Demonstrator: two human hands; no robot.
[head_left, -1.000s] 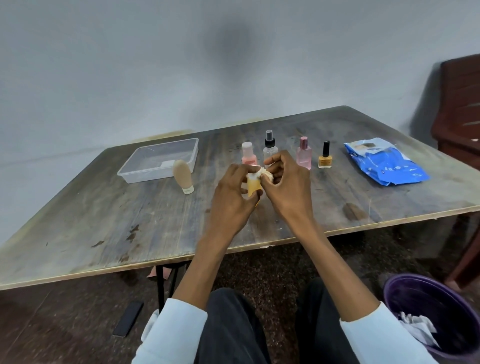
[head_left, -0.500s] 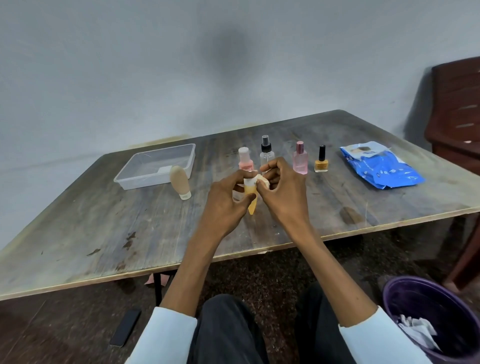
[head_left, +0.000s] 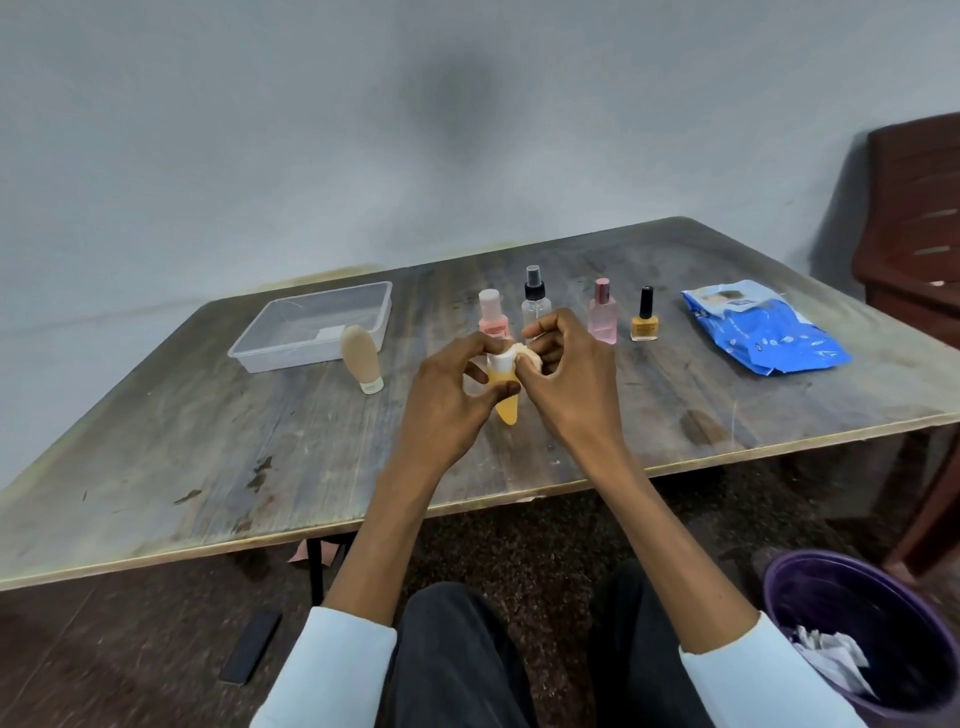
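Above the middle of the wooden table (head_left: 208, 467), my left hand (head_left: 447, 400) grips a small orange tube (head_left: 506, 408) with a white cap, held cap up. My right hand (head_left: 566, 384) pinches a crumpled white wipe (head_left: 527, 356) against the tube's cap. Behind my hands stands a row of small bottles: a pink bottle (head_left: 491, 319), a clear spray bottle (head_left: 535, 301), a pink perfume bottle (head_left: 602, 314) and a yellow nail polish (head_left: 644, 319). Most of the tube's body is hidden by my fingers.
A clear plastic tray (head_left: 291, 338) lies at the back left with a beige tube (head_left: 361, 358) standing cap-down before it. A blue wipes packet (head_left: 758, 327) lies at the right. A purple bin (head_left: 852, 623) with crumpled paper stands on the floor at right, by a brown chair (head_left: 919, 249). A dark phone (head_left: 251, 647) lies on the floor.
Both hands stay together on the tube and wipe; the fingers shift slightly around the cap. The view has tilted a little, so the table sits lower in the frame.
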